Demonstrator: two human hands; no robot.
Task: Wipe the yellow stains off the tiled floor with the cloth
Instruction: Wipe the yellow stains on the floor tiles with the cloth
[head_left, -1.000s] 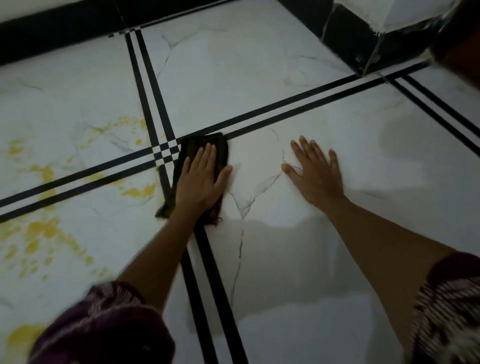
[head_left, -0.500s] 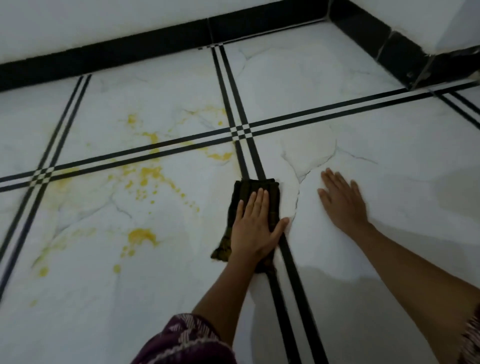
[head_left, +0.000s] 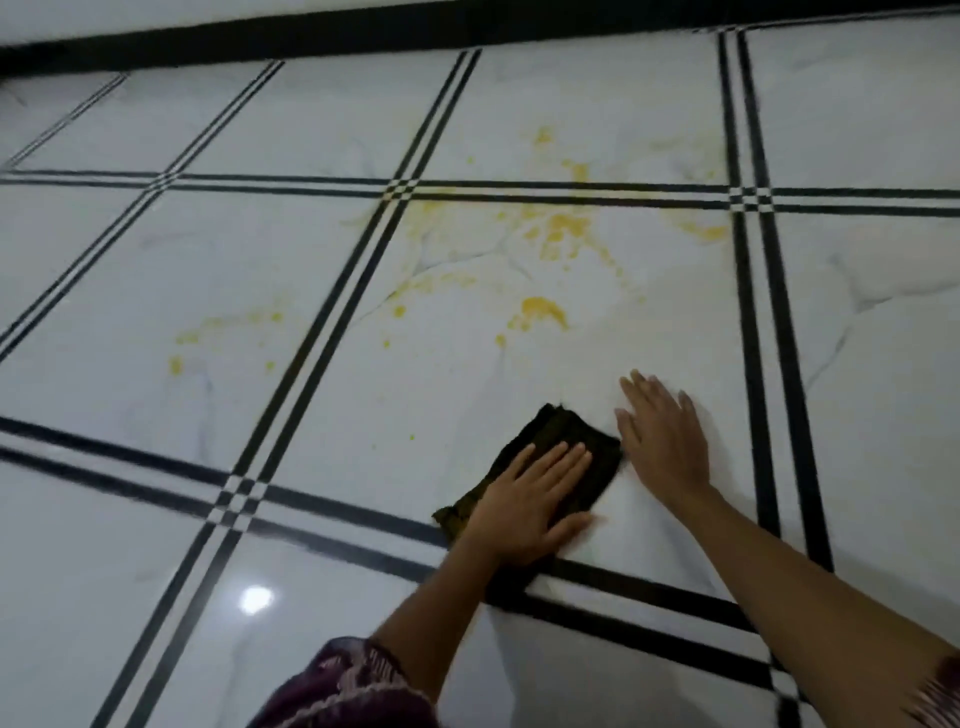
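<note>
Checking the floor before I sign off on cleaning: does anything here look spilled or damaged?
Yes. Yellow stains are splattered over the white tiled floor, crossing the black border lines, beyond the dark cloth under the left hand. The right hand lies flat beside it. No damage is visible.

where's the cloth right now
In the head view the cloth lies flat on the floor, lower centre, pinned under the left hand, with the right hand just to its right and the yellow stains farther ahead.
</note>
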